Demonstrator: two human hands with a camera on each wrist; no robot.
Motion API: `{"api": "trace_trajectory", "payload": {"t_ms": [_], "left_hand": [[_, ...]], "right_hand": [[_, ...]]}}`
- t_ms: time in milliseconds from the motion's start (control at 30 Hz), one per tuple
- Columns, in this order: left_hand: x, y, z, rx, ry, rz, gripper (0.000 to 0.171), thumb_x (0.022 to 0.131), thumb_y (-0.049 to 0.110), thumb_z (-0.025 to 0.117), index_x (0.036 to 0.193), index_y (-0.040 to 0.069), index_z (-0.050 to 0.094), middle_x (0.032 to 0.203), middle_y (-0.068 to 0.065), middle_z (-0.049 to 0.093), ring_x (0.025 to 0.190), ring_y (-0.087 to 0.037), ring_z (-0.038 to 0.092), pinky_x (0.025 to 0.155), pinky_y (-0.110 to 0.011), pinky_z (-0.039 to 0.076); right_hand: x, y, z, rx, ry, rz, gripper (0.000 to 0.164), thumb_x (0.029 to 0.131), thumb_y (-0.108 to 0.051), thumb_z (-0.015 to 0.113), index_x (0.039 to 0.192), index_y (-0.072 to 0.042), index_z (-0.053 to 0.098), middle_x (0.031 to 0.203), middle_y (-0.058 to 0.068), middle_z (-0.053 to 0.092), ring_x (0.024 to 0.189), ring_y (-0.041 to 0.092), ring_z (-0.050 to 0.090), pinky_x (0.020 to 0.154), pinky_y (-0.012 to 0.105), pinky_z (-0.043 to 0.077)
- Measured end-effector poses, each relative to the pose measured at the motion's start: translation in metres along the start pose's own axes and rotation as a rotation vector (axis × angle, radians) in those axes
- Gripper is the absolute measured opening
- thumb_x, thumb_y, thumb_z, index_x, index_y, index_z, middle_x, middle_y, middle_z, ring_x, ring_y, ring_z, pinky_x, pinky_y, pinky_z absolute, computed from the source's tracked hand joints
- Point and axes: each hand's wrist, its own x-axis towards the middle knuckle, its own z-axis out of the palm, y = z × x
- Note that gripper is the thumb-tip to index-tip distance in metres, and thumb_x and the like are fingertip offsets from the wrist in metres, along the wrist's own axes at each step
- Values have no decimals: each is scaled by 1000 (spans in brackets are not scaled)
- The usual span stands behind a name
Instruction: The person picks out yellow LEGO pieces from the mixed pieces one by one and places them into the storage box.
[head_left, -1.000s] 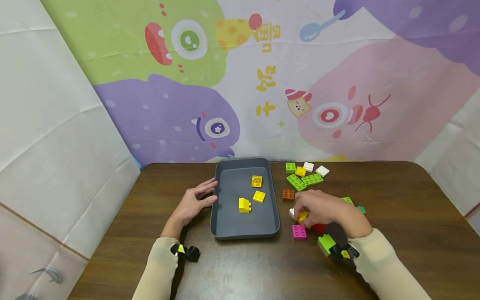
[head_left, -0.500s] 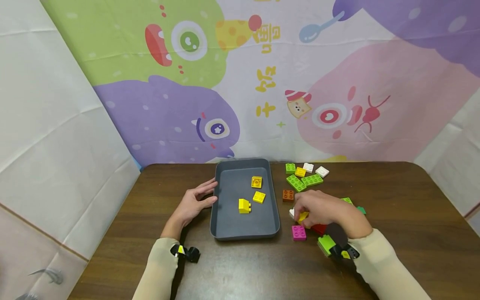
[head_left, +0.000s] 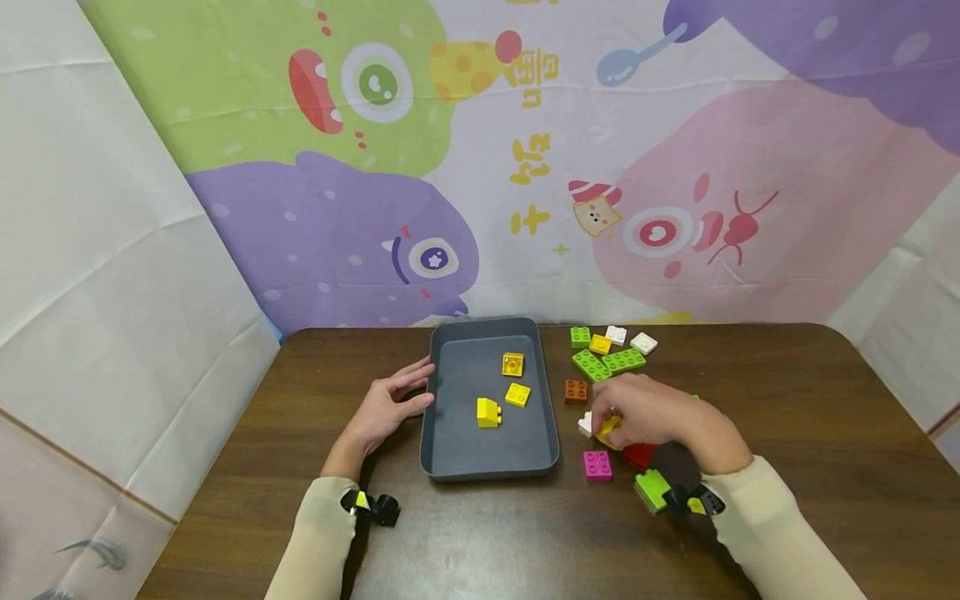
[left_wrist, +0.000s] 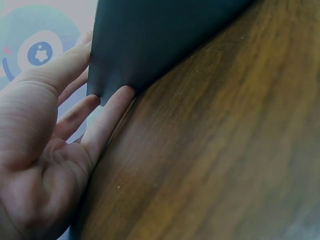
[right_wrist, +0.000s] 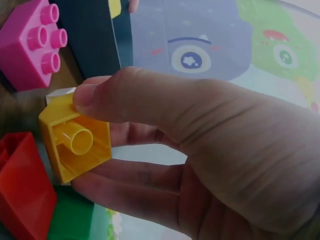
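Note:
My right hand [head_left: 641,411] pinches a yellow building brick [right_wrist: 80,135] between thumb and fingers. In the right wrist view the brick is tipped so its hollow underside and inner tube show. A white brick [head_left: 585,423] lies just left of my fingertips, a pink brick [head_left: 597,466] in front of them, and a red brick [head_left: 640,455] beneath the hand. On the other side, my left hand [head_left: 384,410] touches the left wall of the dark grey tray [head_left: 487,457] with extended fingers. Inside the tray are three yellow pieces, among them a sloped brick [head_left: 487,412].
An orange-brown brick [head_left: 576,392] sits right of the tray. Behind it are several green, white and yellow bricks, including a long green brick [head_left: 624,360]. A lime green brick [head_left: 651,490] lies by my right wrist. A printed cloth [head_left: 525,275] hangs behind the table.
My right hand has shifted slightly to the right with the yellow brick, which is now tilted. More of the white brick shows. The left hand and tray have stayed in place.

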Motion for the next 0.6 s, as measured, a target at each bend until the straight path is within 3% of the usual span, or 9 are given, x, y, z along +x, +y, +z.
{"api": "trace_trajectory", "payload": {"t_ms": [367, 600], "left_hand": [[0, 0, 0, -5, 4, 5, 61, 91, 22, 74, 146, 6, 52, 163, -6, 37, 140, -33, 45, 87, -17, 57], [0, 1, 0, 6, 7, -2, 62, 90, 24, 74, 146, 7, 52, 163, -4, 37, 140, -32, 45, 87, -16, 56]], "right_hand": [[-6, 2, -8, -36, 52, -43, 14, 79, -12, 83, 91, -18, 80, 90, -6, 65, 85, 15, 61, 79, 38, 59], [-12, 3, -13, -35, 81, -14, 17, 79, -11, 83, 92, -21, 81, 100, -5, 66, 93, 21, 61, 84, 43, 60]]}}
